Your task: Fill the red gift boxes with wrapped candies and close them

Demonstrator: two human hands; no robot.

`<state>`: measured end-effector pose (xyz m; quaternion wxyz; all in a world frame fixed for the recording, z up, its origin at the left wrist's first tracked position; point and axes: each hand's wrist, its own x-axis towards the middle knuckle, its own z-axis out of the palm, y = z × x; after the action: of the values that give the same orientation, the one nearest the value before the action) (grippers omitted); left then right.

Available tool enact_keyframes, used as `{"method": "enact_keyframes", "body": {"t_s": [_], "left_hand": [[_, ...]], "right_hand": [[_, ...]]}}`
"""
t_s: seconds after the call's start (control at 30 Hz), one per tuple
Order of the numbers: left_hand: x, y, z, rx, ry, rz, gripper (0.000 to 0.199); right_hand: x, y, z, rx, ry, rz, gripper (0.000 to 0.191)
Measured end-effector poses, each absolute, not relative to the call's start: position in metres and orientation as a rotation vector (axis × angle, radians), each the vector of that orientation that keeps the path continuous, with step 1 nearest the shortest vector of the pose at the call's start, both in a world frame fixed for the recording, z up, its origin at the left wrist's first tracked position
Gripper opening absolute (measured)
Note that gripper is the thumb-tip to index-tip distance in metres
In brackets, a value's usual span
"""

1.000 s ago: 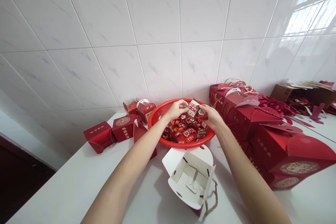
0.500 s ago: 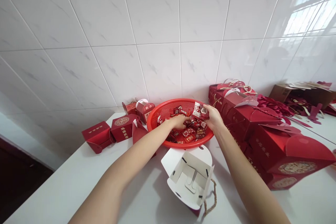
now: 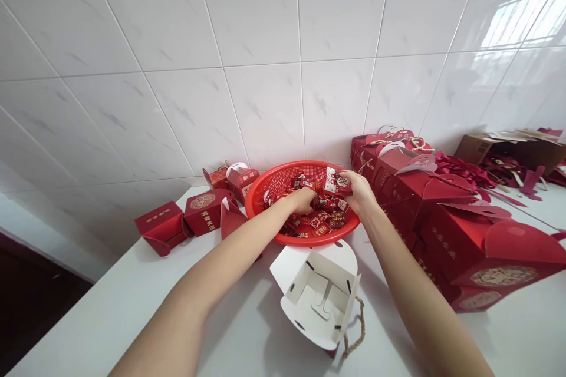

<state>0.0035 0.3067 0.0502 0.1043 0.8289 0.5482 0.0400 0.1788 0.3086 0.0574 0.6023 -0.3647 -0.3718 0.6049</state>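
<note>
A red plastic basket (image 3: 260, 207) holds many small red printed packets (image 3: 319, 221) and stands near the tiled wall. My left hand (image 3: 304, 200) reaches into it with curled fingers among the packets; what they hold is hidden. At the basket's right side my right hand (image 3: 357, 190) grips a red and white packet (image 3: 335, 181) between thumb and fingers. In front of the basket sits an open box (image 3: 321, 297), white inside, with its flaps spread and a twisted rope handle at its right. Its inside shows no packets.
Several closed red boxes (image 3: 495, 247) are stacked along the right. More red boxes (image 3: 207, 212) stand left of the basket. A cardboard box (image 3: 473, 150) and dark red ribbons (image 3: 462, 171) lie at the far right on the white table (image 3: 145, 306).
My left hand's fingers have curled in more among the packets. My right hand still has its packet. The view has shifted slightly.
</note>
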Motion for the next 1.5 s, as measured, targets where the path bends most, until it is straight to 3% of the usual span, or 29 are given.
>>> {"method": "enact_keyframes", "body": {"t_s": [0.2, 0.33, 0.4, 0.5, 0.67, 0.9, 1.03, 1.13, 1.37, 1.5], "left_hand": [[0.001, 0.306, 0.064, 2.509, 1.624, 0.456, 0.035], [0.002, 0.303, 0.071, 2.516, 1.616, 0.625, 0.029], [0.004, 0.3, 0.074, 2.408, 1.56, 0.796, 0.022], [0.003, 0.296, 0.078, 2.116, 1.425, 1.033, 0.03], [0.0, 0.292, 0.085, 1.892, 1.372, 1.111, 0.038], [-0.003, 0.299, 0.081, 1.9, 1.565, 1.043, 0.032], [-0.008, 0.301, 0.074, 1.984, 1.799, 0.92, 0.016], [-0.009, 0.298, 0.073, 2.077, 1.848, 0.715, 0.03], [-0.002, 0.291, 0.07, 2.251, 1.536, 0.033, 0.021], [0.007, 0.288, 0.065, 2.345, 1.459, -0.092, 0.032]], "right_hand": [[0.179, 0.308, 0.056, -0.857, -0.878, 1.385, 0.017], [0.177, 0.306, 0.056, -0.868, -0.892, 1.351, 0.02], [0.176, 0.305, 0.057, -0.871, -0.899, 1.33, 0.022], [0.175, 0.303, 0.058, -0.882, -0.91, 1.309, 0.023], [0.174, 0.299, 0.061, -0.898, -0.918, 1.312, 0.023], [0.173, 0.294, 0.064, -0.898, -0.924, 1.305, 0.022], [0.172, 0.293, 0.064, -0.902, -0.919, 1.279, 0.02], [0.171, 0.293, 0.065, -0.905, -0.923, 1.271, 0.02], [0.17, 0.292, 0.064, -0.902, -0.926, 1.253, 0.02], [0.171, 0.293, 0.063, -0.9, -0.934, 1.249, 0.019]]}}
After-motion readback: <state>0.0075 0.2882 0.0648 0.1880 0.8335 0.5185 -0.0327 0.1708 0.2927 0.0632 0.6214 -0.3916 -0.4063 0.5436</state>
